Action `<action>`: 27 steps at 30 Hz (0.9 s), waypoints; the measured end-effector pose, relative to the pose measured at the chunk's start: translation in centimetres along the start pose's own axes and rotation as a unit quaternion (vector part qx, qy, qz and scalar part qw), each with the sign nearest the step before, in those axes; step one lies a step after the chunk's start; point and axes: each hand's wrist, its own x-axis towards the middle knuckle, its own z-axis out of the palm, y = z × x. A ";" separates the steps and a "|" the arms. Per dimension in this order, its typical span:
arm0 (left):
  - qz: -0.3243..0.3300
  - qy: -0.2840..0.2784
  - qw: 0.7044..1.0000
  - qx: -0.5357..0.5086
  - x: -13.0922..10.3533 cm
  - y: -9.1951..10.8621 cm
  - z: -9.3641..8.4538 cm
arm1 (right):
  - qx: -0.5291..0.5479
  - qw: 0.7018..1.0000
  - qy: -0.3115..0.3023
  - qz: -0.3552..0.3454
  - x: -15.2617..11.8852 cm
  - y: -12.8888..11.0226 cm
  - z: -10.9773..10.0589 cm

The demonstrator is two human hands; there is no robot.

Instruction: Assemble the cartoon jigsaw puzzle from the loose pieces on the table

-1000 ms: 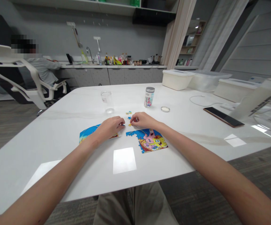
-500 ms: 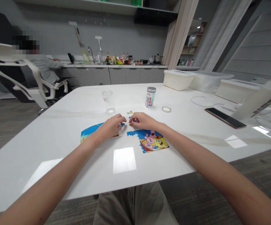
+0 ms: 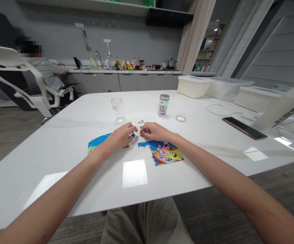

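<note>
My left hand (image 3: 121, 136) is closed, with a small blue puzzle piece (image 3: 133, 135) at its thumb and fingertips. Facing it, my right hand (image 3: 154, 131) pinches an orange-yellow puzzle piece (image 3: 141, 135), mostly covered by the fingers. Under my left wrist lies a joined puzzle section (image 3: 96, 141) in blue and yellow, partly hidden. Another joined section (image 3: 167, 154), with a pink and a yellow cartoon figure, lies below my right wrist; its left edge is stepped. Just beyond my fingers are a loose yellowish piece (image 3: 141, 121) and a small blue piece (image 3: 141, 127).
On the white table (image 3: 91, 189) stand a clear jar (image 3: 117, 110) and a printed canister (image 3: 163, 105) with a silver lid. A round lid (image 3: 180, 118) lies beside it. Rightward are a phone (image 3: 243, 127), a cable and storage boxes (image 3: 194, 87). A person (image 3: 47, 74) sits at far left.
Both hands stay almost in place. The blue piece at my left fingertips has turned slightly and shows a little more.
</note>
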 end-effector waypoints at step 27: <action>0.006 -0.008 1.000 0.021 0.0 0.5 0.0 | 0.001 1.000 -0.014 -0.006 -0.1 -0.1 0.0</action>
